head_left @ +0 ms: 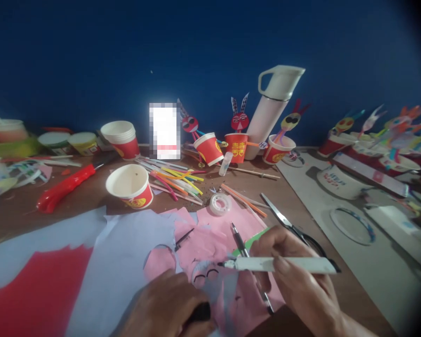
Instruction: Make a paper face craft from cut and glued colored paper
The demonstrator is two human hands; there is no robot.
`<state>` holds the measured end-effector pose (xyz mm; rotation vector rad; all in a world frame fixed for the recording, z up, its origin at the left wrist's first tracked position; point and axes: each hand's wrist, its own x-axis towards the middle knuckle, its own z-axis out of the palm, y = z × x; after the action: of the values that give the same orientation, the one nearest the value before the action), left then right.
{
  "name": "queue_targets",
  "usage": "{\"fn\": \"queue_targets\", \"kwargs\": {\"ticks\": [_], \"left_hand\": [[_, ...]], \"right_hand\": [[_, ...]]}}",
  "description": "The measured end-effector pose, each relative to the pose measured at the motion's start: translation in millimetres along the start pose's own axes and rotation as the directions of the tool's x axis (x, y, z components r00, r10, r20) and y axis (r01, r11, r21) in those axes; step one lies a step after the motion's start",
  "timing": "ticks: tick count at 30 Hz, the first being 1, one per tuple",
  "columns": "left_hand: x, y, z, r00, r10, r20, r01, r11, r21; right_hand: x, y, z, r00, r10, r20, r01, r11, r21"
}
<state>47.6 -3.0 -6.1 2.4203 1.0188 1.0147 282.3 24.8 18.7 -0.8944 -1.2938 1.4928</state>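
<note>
Between the thumb and fingers of my right hand [305, 285] lies a white marker [294, 265], its uncapped black tip pointing left over the papers. My left hand [164, 304] is closed round a black marker cap [200, 311] and rests on the paper near the bottom edge. Curved black strokes show on a small pale paper piece [205, 270] between the two hands. Just above my left hand is a pink paper circle [158, 264]. Beneath the marker, a ballpoint pen [239, 239] lies slanted across pink paper sheets [212, 234].
Scissors [284, 218] lie beyond my right hand. A tape roll [220, 204], drinking straws [177, 180] and a paper cup [129, 185] stand ahead. A red-handled tool [66, 188] is at left. Decorated cups [236, 146] and a leaning flask [268, 117] line the blue wall.
</note>
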Motion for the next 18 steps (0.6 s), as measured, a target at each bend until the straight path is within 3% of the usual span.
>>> {"fn": "queue_targets", "kwargs": {"ticks": [3,6,11,15,18], "left_hand": [[6.8,-3.2,-7.7,0.999,-0.049,0.017,0.049,0.999,-0.012],[6.8,-5.2,-8.9,0.998,-0.039,0.043,0.039,0.999,-0.001],[8.0,-1.7,-7.1,0.998,-0.041,0.054,0.041,0.999,0.012],[11.8,4.6,-8.5,0.99,-0.083,0.114,0.072,0.993,0.09],[9.7,7.6,-12.2,0.982,-0.08,0.172,0.066,0.994,0.085]], "right_hand": [[-2.6,-3.2,-1.0,0.997,-0.012,0.076,0.009,0.999,0.036],[-4.7,-4.1,-0.6,0.987,-0.025,0.159,0.03,0.999,-0.03],[-7.2,-10.8,1.4,0.989,0.031,0.146,-0.004,0.984,-0.181],[-8.5,-15.6,2.6,0.977,0.038,0.21,0.059,0.898,-0.436],[-7.2,-15.9,4.8,0.971,-0.013,0.238,0.142,0.835,-0.532]]}}
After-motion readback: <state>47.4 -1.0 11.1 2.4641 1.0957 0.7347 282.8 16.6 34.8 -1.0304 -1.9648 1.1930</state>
